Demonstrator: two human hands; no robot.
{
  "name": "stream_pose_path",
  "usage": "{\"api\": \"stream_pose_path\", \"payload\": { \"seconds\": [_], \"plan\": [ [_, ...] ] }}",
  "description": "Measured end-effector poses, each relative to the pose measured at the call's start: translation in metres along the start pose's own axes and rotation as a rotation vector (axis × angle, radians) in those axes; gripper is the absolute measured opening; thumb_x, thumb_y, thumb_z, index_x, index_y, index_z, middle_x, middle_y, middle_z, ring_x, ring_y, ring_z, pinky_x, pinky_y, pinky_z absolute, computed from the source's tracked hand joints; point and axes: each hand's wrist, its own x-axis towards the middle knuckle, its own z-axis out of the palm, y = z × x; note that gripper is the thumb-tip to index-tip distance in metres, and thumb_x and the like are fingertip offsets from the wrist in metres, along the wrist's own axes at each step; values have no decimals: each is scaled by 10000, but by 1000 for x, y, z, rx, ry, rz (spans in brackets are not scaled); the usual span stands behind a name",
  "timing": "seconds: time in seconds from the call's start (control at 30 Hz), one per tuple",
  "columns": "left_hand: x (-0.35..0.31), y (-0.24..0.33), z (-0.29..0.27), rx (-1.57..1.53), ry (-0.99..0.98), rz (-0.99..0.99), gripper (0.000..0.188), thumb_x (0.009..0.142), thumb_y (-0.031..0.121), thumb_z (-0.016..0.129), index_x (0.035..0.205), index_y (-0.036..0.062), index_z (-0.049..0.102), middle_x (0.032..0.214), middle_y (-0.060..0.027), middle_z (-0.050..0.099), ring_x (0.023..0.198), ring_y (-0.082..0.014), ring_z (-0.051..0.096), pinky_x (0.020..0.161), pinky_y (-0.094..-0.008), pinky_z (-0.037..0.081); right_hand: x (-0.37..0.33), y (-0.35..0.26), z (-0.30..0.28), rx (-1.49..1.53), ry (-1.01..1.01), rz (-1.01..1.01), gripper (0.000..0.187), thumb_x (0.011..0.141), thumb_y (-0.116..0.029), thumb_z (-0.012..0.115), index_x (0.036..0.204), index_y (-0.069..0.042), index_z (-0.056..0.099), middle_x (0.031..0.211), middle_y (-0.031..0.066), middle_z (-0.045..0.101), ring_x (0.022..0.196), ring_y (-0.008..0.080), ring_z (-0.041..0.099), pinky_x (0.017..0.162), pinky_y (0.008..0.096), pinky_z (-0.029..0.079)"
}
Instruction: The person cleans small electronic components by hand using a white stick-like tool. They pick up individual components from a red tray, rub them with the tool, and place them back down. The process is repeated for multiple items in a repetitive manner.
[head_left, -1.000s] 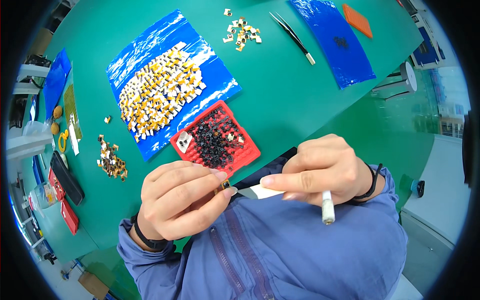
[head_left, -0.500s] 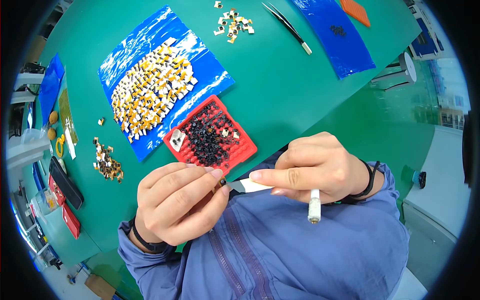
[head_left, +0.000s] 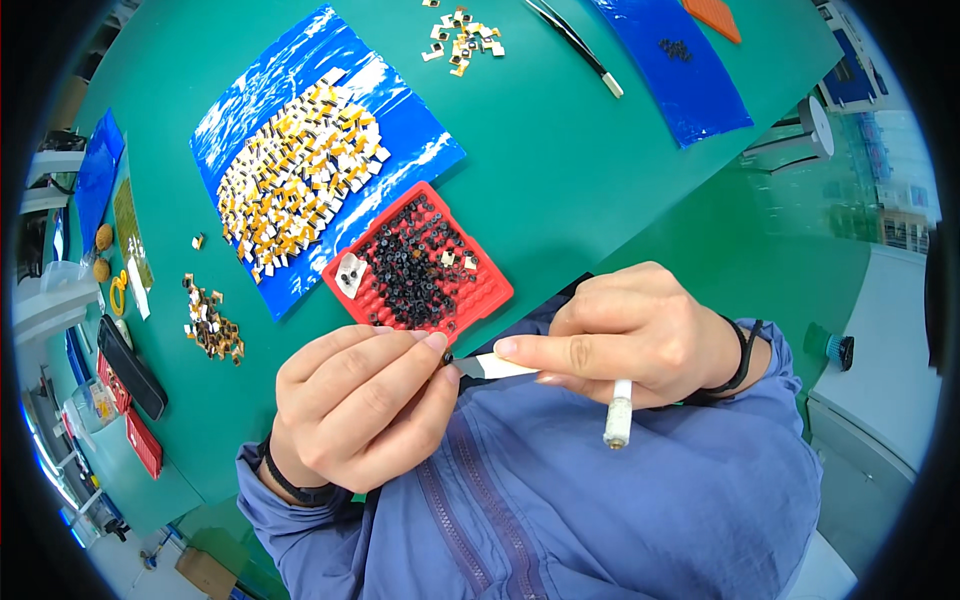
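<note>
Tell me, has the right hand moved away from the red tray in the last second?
No. The right hand sits just below and right of the red tray, as before; the whole view drifted together because the head camera moved.

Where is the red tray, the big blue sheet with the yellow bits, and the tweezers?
red tray (head_left: 492,292): head view, bare right corner.
big blue sheet (head_left: 415,150): head view, bare right part.
tweezers (head_left: 572,42): head view, middle of its arms.

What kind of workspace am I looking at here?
Probably a small-parts assembly bench: a green work mat, a red tray of tiny black parts, and a blue sheet covered with small yellow-and-black components.
</note>
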Motion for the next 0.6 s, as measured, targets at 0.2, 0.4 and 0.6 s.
{"api": "stream_pose_path", "payload": {
  "seconds": [0.2, 0.4, 0.6],
  "plan": [
    [0, 0, 0, -21, 4, 6, 171, 596, 67, 683, 763, 58, 648, 822, -97, 648, 686, -182, 629, 583, -274, 525, -2, -4, 2, -33, 5, -6, 288, 707, -116, 710, 993, -85, 694, 642, -13, 502, 518, 102, 514, 411, 246, 409],
    [-2, 2, -1, -40, -8, -3, 191, 597, 56, 684, 785, 62, 647, 829, -93, 641, 683, -183, 626, 579, -276, 530, -4, -7, 2, -67, 13, -23, 286, 702, -116, 710, 986, -80, 691, 632, -12, 487, 507, 103, 503, 402, 246, 401],
    [-2, 4, -2, -52, -10, 0, 218, 591, 36, 683, 805, 58, 646, 845, -99, 632, 685, -192, 626, 578, -286, 543, -4, -7, 2, -100, 32, -51, 280, 700, -130, 705, 975, -81, 688, 635, -9, 473, 505, 101, 494, 397, 247, 383]
  ]
}}
